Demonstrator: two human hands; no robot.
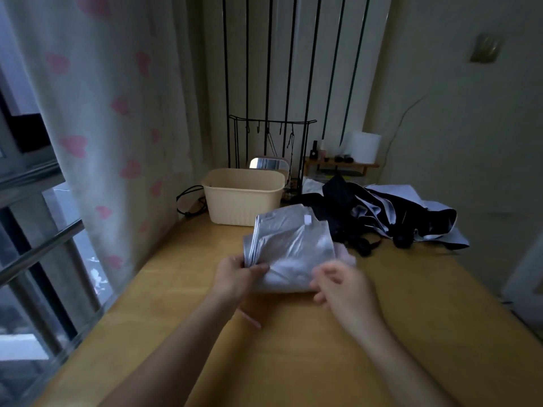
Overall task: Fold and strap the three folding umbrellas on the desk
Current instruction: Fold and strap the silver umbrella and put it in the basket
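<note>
A light wooden desk (293, 356) runs away from the person toward a wall hung with black vertical bars. At its far left stands a cream ribbed plastic tub (244, 198), with a small rounded mirror (267, 163) just behind it and a black wire rack with hooks (270, 127) behind that. A black cable (188, 198) loops beside the tub. A sheer curtain printed with pink hearts (102, 118) hangs along the left edge.

At the far right lies a crumpled heap of dark navy umbrella cloth with pale lilac panels (388, 212), unfolded and touching the desk; how many umbrellas it holds cannot be told.

Nearer, in the middle, is the glossy, creased silver umbrella canopy (289, 248), gathered in flat pleats with a small white tab near its top. The left hand (235, 274) pinches its left edge, thumb on top. The right hand (338, 284), fingers loosely curled and blurred, is at its near right corner; whether it grips cannot be told.
</note>
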